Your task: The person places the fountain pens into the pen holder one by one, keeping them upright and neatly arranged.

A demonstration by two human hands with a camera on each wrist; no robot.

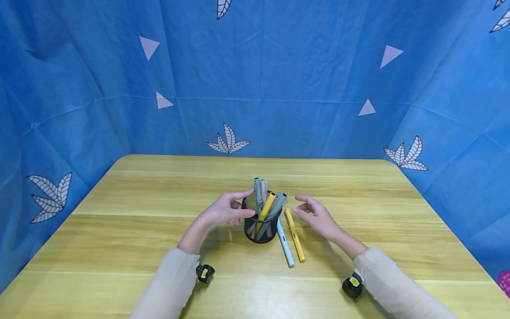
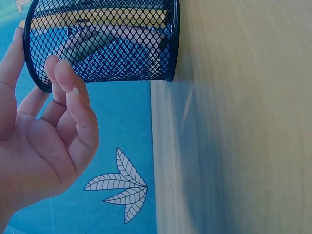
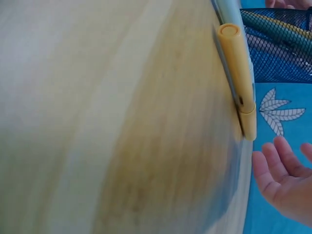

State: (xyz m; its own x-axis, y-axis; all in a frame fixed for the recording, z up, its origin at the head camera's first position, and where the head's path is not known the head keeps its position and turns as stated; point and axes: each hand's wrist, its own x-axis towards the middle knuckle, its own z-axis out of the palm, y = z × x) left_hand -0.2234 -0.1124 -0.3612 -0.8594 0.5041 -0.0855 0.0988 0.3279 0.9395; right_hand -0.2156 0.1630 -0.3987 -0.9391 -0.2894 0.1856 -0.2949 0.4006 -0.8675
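Setting: wooden table (image 1: 159, 230) before a blue patterned backdrop (image 1: 279, 66).
Pen holder: black mesh cup (image 1: 260, 226), upright near the table's middle, between the two hands.
Inside the cup: several pens standing tilted, among them a yellow one (image 1: 266, 206) and a grey-green one (image 1: 275, 207).
Beside the cup: light blue pen (image 1: 285, 244) and yellow pen (image 1: 295, 235) lying flat on the table, side by side, just right of the cup.
Left hand (image 1: 225, 212): at the cup's left rim, fingers (image 2: 73, 102) loosely curved and spread; thumb and forefinger close to the mesh, contact not certain, nothing pinched.
Right hand (image 1: 316, 217): hovering just right of the cup, above the lying pens, fingers relaxed and apart, holding nothing.
Wrists: beige sleeves (image 1: 171, 279), small black cameras strapped beneath.
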